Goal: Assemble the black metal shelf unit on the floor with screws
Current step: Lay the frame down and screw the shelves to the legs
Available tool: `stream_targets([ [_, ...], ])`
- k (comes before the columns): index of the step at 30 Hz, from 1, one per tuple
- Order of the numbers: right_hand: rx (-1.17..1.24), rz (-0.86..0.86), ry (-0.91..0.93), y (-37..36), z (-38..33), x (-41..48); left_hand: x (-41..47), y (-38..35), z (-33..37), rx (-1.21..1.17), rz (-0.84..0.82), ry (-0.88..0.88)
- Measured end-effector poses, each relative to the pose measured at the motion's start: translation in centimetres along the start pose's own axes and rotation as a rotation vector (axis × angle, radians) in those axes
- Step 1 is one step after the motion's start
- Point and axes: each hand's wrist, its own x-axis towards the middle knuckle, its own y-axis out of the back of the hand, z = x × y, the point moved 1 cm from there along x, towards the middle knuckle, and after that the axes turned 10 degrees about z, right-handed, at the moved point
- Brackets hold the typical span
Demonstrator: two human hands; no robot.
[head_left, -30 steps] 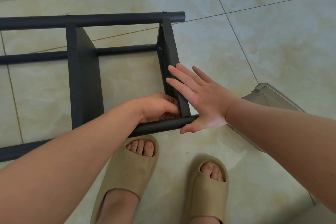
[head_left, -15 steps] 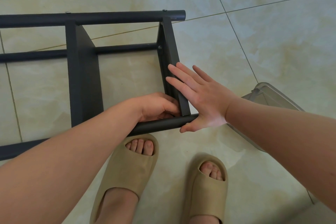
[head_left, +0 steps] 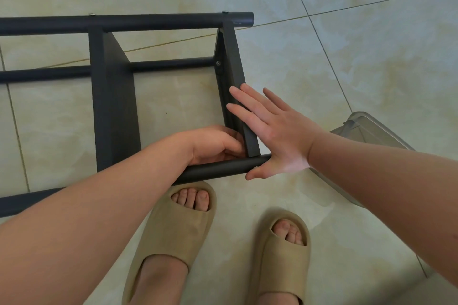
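Standing in tan foam slippers [head_left: 173,230], the person has the shelf [head_left: 114,116] lying on its side on the floor [head_left: 347,44], its near tube [head_left: 218,168] just beyond the toes. The left grip [head_left: 215,146] is curled into the inside corner where the end panel [head_left: 233,62] meets that tube. Whether it pinches a screw there cannot be told, since the knuckles hide the joint. The right grip [head_left: 272,131] is spread flat, fingers straight against the panel's outer face and heel at the tube's end.

This looks like the fastening of that corner. Doing it well probably means pressing the panel square to the tube so the holes line up, then starting the screw straight and by feel before tightening.

The parts are matte black metal: round tubes and thin flat panels, likely slippery under a palm. Farther off, a mid panel [head_left: 109,69] and a thin rod [head_left: 171,64] cross the shelf. A screw head [head_left: 218,63] shows on the end panel, and another [head_left: 225,11] tops the far tube [head_left: 148,21]. At right, a clear plastic bin [head_left: 366,131] sits on the glossy, marbled floor.
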Motion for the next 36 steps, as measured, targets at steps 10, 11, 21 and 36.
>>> stream_targets([
  [10,0.002,0.011,-0.002,-0.05,-0.02,-0.04,0.25,0.12,-0.01,0.094,0.074,-0.032],
  [11,0.001,0.01,-0.002,-0.02,-0.02,-0.04,0.29,0.12,0.03,0.084,0.069,-0.023],
  [21,-0.004,0.009,-0.001,0.06,-0.03,-0.03,0.25,0.06,-0.22,0.107,0.034,-0.021],
  [36,-0.003,0.022,0.004,0.01,-0.02,-0.08,0.22,0.09,-0.07,0.081,0.025,-0.03],
])
